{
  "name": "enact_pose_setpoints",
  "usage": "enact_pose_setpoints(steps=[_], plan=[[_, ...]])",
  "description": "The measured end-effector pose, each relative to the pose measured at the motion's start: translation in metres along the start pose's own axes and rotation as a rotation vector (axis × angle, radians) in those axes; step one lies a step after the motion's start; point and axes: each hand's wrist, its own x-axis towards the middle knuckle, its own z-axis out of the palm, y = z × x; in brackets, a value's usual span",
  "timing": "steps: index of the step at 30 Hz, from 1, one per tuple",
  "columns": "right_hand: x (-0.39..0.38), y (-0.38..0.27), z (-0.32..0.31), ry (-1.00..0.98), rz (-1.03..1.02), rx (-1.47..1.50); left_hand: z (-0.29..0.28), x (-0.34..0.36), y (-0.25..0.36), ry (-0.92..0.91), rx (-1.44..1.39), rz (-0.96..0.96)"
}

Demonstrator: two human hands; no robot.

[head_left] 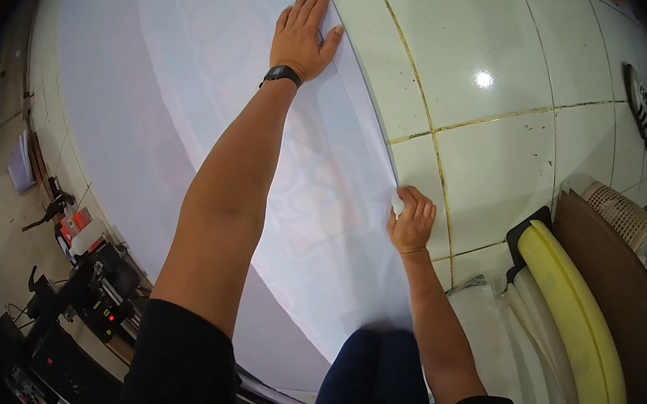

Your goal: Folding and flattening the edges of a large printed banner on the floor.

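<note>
A long pale sheet [159, 46] with faint coloured printing showing in it lies over the surface in front of me, with a straight folded edge along its right side. My left hand [302, 36] rests flat on it near that edge at the top, fingers stretched out. Lower down on the same edge, my right hand [413, 222] has its fingers curled round a small white object [397, 203], too small to identify, against the sheet's edge.
White tiles [486, 132] border the sheet, with shoes [640, 104] at upper right. A yellow padded piece [570, 311], brown board [614, 261], woven basket [622, 211] and white bundles [488, 350] crowd the lower right. Black machinery [85, 296] stands at lower left.
</note>
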Motion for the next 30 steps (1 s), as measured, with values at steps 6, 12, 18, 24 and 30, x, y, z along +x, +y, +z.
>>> enact_pose_setpoints(steps=[6, 12, 18, 24, 30], plan=[[-0.001, 0.003, 0.001, -0.020, -0.009, -0.025, -0.002, 0.003, 0.000, -0.001, -0.066, -0.087], [0.002, 0.006, -0.005, -0.154, -0.011, -0.029, -0.007, 0.001, -0.002, -0.028, -0.152, -0.158], [0.126, 0.001, 0.010, -0.298, -0.192, 0.058, -0.018, 0.003, -0.001, -0.132, -0.206, -0.194], [0.372, -0.043, 0.060, -0.224, -0.356, 0.128, -0.020, 0.001, -0.004, -0.150, -0.203, -0.232], [0.471, -0.069, 0.086, -0.074, -0.397, 0.053, -0.019, 0.009, -0.002, -0.133, -0.267, -0.242]])
